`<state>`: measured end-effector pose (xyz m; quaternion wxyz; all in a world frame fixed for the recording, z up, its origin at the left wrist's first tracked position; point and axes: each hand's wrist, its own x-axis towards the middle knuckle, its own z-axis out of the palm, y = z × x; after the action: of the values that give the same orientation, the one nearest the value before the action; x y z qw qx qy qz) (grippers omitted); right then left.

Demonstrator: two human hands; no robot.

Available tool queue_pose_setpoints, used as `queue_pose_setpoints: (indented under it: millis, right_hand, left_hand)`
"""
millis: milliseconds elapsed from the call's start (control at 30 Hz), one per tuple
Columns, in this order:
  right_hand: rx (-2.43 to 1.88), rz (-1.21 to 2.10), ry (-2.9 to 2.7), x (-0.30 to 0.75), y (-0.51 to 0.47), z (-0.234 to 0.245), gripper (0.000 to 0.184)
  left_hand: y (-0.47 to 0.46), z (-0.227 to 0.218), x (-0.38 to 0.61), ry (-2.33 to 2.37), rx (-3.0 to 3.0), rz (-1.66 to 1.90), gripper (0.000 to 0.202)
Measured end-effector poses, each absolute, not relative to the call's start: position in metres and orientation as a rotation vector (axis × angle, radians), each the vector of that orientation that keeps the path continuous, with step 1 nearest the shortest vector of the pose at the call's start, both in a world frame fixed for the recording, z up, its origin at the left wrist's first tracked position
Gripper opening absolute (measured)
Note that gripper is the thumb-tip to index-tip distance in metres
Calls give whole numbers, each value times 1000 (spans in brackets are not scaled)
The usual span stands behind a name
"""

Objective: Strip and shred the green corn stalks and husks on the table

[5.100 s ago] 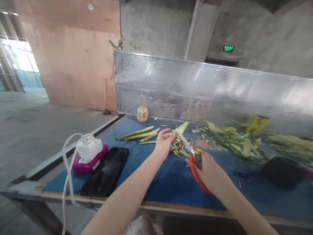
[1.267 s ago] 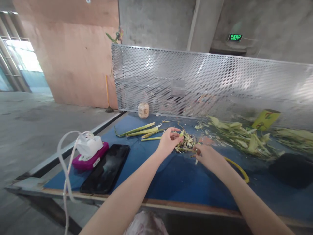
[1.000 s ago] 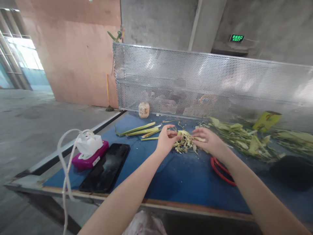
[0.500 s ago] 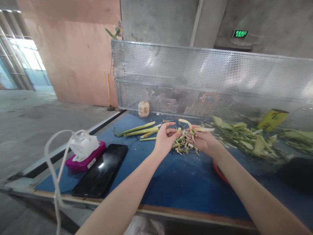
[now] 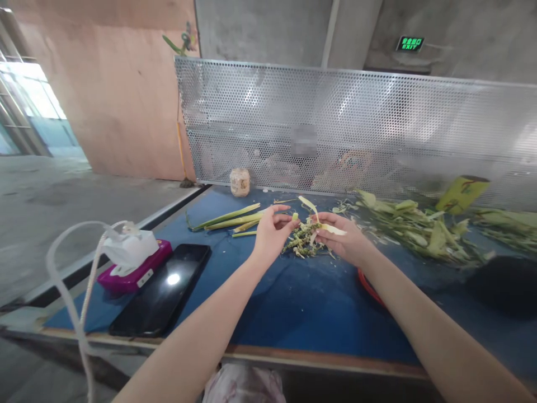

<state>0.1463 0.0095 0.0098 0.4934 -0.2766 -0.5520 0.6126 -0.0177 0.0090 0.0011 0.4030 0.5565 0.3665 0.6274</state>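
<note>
My left hand [image 5: 271, 234] pinches a short pale-green stalk piece [image 5: 295, 216] between thumb and fingertips. Close beside it, my right hand [image 5: 348, 242] is closed on a peeled plant stem [image 5: 334, 229], whitish and leafy, with a pale strip [image 5: 309, 205] sticking up from it. The exact grip of the right fingertips is partly hidden. Beneath both hands lies a heap of green and cream plant scraps [image 5: 302, 245]. Left of my left hand, several long green-yellow stalks [image 5: 229, 220] rest on the blue tabletop [image 5: 289, 313].
A large pile of leafy husks [image 5: 415, 229] lies at right, near a yellow-green container [image 5: 462, 194]. A black phone [image 5: 163, 291] and a magenta box [image 5: 142, 274] with white plug and cable sit at left. A wrapped jar [image 5: 240, 182] stands before the perforated metal screen [image 5: 268, 106].
The view has shifted slightly, so the scene sits further left and up. The pale strip at my right hand looks straighter. Both hands keep their grips close together.
</note>
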Motion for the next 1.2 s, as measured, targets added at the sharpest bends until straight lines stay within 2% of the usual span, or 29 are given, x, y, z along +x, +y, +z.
queue_pose_setpoints:
  millis: [367,467,633,733,933,1200]
  right_hand:
    - [-729,1431,-1433,147,13,5,26]
    - [-859,1189,-1556,146,15,3,28]
    - [-1104,407,-1832,147,14,5,22]
    - [-1114,69,-1915,149,12,5,16]
    - [-1069,-148,-2015,152,12,4,15]
    - [-1064,-250,-2055,153,8,6,16]
  left_hand:
    - [8,3,-17,902,1435,1590,35]
    - [6,4,-18,894,1446,1593,35]
    - [5,4,-18,950,1465,1558,36]
    - [5,3,-17,975,1480,1537,37]
    - [8,0,-17,950,1508,1511,35]
    - [8,5,-19,916,1452,1557,34]
